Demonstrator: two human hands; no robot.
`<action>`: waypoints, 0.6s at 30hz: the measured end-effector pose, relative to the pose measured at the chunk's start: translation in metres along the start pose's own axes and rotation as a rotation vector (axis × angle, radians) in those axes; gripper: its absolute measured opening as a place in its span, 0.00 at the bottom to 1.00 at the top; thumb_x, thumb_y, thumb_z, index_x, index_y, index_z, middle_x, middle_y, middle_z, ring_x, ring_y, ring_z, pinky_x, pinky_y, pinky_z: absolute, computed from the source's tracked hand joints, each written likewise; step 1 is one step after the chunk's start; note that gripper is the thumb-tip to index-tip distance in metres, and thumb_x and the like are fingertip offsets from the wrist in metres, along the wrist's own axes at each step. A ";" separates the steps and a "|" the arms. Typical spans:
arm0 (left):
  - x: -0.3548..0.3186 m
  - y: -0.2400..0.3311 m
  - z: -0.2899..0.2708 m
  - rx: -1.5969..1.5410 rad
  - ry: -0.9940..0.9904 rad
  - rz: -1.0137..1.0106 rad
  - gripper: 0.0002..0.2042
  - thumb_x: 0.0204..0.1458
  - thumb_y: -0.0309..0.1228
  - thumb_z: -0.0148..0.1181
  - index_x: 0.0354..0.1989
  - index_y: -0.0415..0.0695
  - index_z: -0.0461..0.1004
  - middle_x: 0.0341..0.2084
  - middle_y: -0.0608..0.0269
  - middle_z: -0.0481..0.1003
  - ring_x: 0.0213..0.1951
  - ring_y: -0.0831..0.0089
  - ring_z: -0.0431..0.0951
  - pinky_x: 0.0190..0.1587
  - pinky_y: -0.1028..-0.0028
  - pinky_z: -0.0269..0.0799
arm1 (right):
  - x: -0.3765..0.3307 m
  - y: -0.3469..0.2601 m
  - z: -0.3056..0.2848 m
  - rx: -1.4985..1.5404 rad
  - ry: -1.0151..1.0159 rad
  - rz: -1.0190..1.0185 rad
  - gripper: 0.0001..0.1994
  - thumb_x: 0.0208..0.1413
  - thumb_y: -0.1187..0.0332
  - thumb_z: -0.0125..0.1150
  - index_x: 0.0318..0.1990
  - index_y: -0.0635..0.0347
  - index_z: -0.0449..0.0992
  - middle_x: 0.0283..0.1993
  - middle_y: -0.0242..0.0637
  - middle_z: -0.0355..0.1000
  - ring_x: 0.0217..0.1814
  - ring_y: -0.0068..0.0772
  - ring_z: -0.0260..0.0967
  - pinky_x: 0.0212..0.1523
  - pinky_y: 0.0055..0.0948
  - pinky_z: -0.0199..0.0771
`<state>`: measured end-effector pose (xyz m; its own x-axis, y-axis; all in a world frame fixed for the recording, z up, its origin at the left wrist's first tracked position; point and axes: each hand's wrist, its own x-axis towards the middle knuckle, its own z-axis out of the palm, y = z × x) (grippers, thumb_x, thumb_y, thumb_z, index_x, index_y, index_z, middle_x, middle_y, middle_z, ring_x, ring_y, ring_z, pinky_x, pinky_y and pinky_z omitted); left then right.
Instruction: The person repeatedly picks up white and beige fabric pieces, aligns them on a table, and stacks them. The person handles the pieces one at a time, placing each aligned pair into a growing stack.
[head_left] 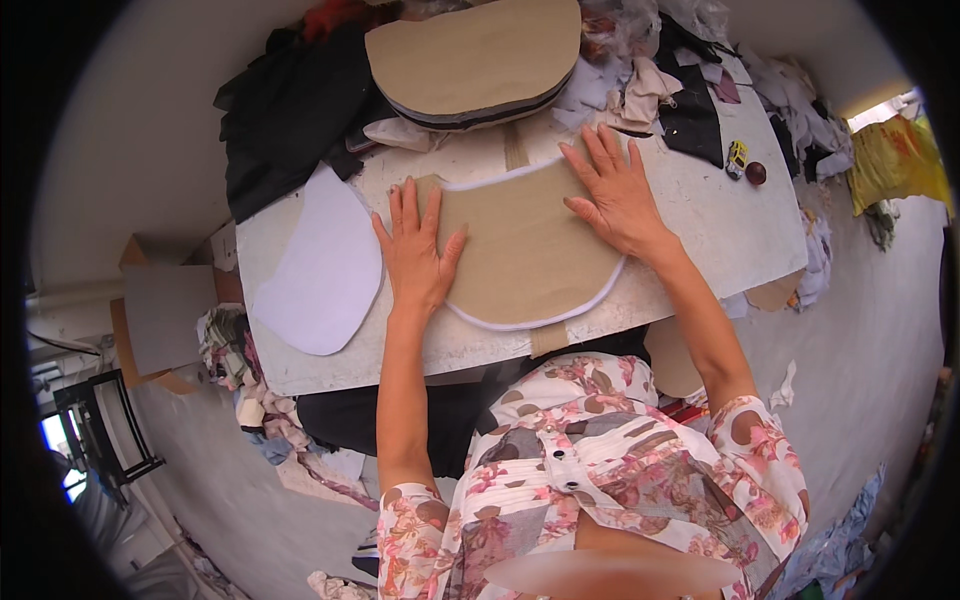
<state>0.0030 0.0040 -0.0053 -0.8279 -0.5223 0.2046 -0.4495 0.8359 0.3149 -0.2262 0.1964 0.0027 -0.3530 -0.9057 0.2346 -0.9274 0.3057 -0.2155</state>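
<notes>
Two flat hands, left hand (415, 255) and right hand (615, 195), fingers spread apart, clamping nothing, press a tan cardboard pattern (520, 250) lying on the bench (700, 230). Left of them lies a white cut piece (320, 265); beyond them, a pattern stack (475, 60) and fabric scraps (690, 90).

Under your palms lies a tan cardboard template (520, 245) with a white fabric edge (540, 322) showing around it. Beside it you have a plain white cut piece (320, 265). The table (720, 225) is off-white, and your blouse (600, 470) carries pink and brown flowers.
</notes>
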 end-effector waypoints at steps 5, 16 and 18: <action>-0.004 0.000 0.004 0.001 -0.013 -0.016 0.31 0.56 0.51 0.49 0.65 0.49 0.59 0.69 0.55 0.47 0.70 0.54 0.42 0.66 0.45 0.32 | 0.002 -0.003 0.008 -0.066 -0.064 -0.004 0.31 0.59 0.47 0.47 0.67 0.50 0.56 0.73 0.45 0.42 0.76 0.49 0.33 0.70 0.57 0.31; -0.081 -0.025 -0.055 -0.418 0.766 -0.267 0.14 0.60 0.34 0.49 0.47 0.40 0.74 0.50 0.53 0.73 0.60 0.55 0.65 0.62 0.57 0.55 | 0.088 -0.213 0.024 0.891 0.041 -0.369 0.07 0.44 0.71 0.67 0.32 0.59 0.76 0.30 0.37 0.73 0.34 0.37 0.71 0.33 0.33 0.71; -0.108 -0.050 -0.068 -0.489 1.000 -0.507 0.13 0.62 0.30 0.46 0.43 0.37 0.76 0.44 0.55 0.76 0.56 0.60 0.70 0.57 0.66 0.62 | 0.096 -0.260 0.052 0.788 -0.059 -0.535 0.11 0.43 0.67 0.69 0.33 0.59 0.76 0.32 0.38 0.73 0.37 0.38 0.70 0.36 0.33 0.71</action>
<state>0.1377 0.0072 0.0201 0.1238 -0.8501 0.5120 -0.2947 0.4612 0.8369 -0.0123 0.0149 0.0323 0.1207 -0.8882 0.4434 -0.6064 -0.4196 -0.6754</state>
